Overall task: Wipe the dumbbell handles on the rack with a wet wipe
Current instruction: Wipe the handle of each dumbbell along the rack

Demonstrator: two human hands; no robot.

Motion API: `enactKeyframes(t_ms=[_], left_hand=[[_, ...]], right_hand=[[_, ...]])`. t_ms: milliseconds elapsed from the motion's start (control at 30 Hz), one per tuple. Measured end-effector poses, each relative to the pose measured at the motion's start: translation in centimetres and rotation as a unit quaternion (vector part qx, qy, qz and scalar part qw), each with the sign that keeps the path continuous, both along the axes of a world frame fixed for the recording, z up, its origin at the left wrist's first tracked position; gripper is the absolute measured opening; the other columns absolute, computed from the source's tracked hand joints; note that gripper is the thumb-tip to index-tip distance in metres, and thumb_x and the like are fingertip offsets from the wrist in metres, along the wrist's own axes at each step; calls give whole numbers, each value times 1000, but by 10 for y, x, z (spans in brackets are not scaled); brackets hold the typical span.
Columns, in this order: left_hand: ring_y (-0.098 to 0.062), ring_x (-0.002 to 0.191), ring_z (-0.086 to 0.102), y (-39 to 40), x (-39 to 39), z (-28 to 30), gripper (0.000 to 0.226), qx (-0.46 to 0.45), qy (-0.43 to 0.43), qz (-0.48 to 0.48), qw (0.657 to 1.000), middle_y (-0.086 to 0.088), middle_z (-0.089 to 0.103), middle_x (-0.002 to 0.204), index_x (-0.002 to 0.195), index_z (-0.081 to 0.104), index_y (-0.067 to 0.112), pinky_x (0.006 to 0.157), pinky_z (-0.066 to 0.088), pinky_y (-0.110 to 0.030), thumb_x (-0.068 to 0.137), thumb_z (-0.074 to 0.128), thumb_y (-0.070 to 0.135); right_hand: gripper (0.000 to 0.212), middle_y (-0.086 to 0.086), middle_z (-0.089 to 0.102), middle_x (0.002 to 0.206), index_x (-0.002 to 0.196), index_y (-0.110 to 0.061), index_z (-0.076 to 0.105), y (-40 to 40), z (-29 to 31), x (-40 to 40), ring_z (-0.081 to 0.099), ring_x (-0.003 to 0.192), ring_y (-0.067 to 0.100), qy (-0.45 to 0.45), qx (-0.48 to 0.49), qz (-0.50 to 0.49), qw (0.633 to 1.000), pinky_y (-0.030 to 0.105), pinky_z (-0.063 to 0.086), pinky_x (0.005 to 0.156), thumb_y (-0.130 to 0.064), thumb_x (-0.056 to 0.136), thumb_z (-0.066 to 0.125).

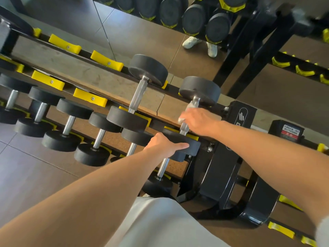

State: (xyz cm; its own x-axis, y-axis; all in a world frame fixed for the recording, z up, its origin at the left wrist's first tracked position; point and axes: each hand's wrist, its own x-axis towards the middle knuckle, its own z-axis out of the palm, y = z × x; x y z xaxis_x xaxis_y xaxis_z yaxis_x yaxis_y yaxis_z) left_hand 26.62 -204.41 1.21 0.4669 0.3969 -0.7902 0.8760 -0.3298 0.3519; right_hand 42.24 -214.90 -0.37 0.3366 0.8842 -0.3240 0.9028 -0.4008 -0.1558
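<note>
The rightmost dumbbell on the top tier has a black far head (pixel 200 90) and a steel handle (pixel 184 128). My right hand (pixel 199 122) is wrapped around that handle with a white wet wipe (pixel 190 107) bunched under the fingers. My left hand (pixel 164 144) grips the rim of the same dumbbell's near head (pixel 193 145). A second dumbbell (pixel 138 94) lies just to the left on the same tier, untouched.
The black rack (pixel 219 168) has yellow cradles (pixel 65 44), several of them unoccupied on the top tier. Several smaller dumbbells (pixel 68 125) fill the lower tier at left. A mirror behind reflects more dumbbells and white shoes (pixel 191 41). Grey shorts (pixel 160 223) show at the bottom.
</note>
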Motion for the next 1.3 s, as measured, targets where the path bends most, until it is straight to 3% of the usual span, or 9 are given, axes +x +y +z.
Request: enactKeyframes(t_ms=[167, 233, 333, 533, 633, 833, 967, 1100, 1300], left_hand=[[-17, 98, 55, 0, -1, 3, 102, 5, -12, -21, 1000, -1, 56, 117, 146, 38, 14, 66, 45, -27, 72, 70, 77], [-17, 96, 54, 0, 1, 6, 104, -2, -7, -14, 1000, -2, 56, 119, 147, 36, 13, 58, 42, -23, 72, 70, 76], [-18, 97, 58, -2, -1, 4, 102, -6, -16, 1, 1000, -2, 59, 118, 145, 38, 14, 53, 39, -22, 71, 72, 76], [-23, 129, 54, -9, -16, 2, 115, -9, -46, 15, 999, 0, 48, 149, 161, 12, 21, 89, 52, -33, 77, 70, 72], [-24, 142, 41, -11, -36, 3, 114, -65, -89, 58, 992, 0, 37, 159, 161, 9, 25, 109, 42, -39, 78, 79, 58], [-26, 134, 50, 0, -80, 8, 95, -140, -131, 157, 969, -5, 48, 151, 153, 30, 37, 114, 40, -44, 75, 69, 73], [-17, 104, 63, 14, -90, 22, 96, -157, -193, 217, 944, -8, 63, 118, 148, 39, 35, 85, 51, -27, 65, 58, 78], [-11, 86, 58, 21, -99, 29, 57, -125, -239, 230, 935, -3, 63, 106, 130, 50, 30, 65, 43, -17, 84, 65, 60], [-10, 75, 54, 40, -117, 27, 31, -117, -284, 242, 920, 4, 60, 84, 114, 68, 20, 59, 40, -12, 96, 61, 45]], right_hand=[[36, -2, 61, 123, 134, -16, 58, 15, 22, -2, 55, 115, 12, 215, 25, -158, 963, 25, 41, 93, -31, 106, 42], [38, 3, 65, 122, 133, -14, 59, 22, 26, 19, 60, 111, 16, 149, 116, -248, 950, 24, 47, 86, -33, 106, 39], [35, 4, 66, 123, 134, -19, 58, 21, 20, 28, 65, 111, 21, 57, 81, -165, 981, 32, 57, 89, -25, 106, 38], [25, 9, 63, 103, 113, -21, 64, 14, 1, -7, 60, 80, 24, 38, -58, -95, 993, 34, 48, 64, -15, 98, 46], [27, 7, 67, 108, 106, -15, 66, 19, 0, -31, 61, 92, 22, 147, -39, -144, 978, 39, 51, 82, -25, 101, 41], [25, -2, 61, 104, 114, -21, 57, 27, 42, -76, 58, 94, 12, 394, 255, -436, 768, 24, 47, 72, -41, 99, 53], [12, 6, 64, 105, 99, -23, 62, 29, 56, -116, 61, 104, 25, 514, 298, -488, 639, 40, 55, 93, -34, 93, 64], [19, 10, 67, 108, 98, -17, 66, 34, 51, -146, 63, 108, 31, 558, 293, -555, 543, 51, 55, 92, -32, 87, 72], [41, 14, 65, 113, 109, -8, 64, 41, 47, -178, 64, 107, 29, 563, 281, -576, 522, 46, 58, 89, -38, 83, 74]])
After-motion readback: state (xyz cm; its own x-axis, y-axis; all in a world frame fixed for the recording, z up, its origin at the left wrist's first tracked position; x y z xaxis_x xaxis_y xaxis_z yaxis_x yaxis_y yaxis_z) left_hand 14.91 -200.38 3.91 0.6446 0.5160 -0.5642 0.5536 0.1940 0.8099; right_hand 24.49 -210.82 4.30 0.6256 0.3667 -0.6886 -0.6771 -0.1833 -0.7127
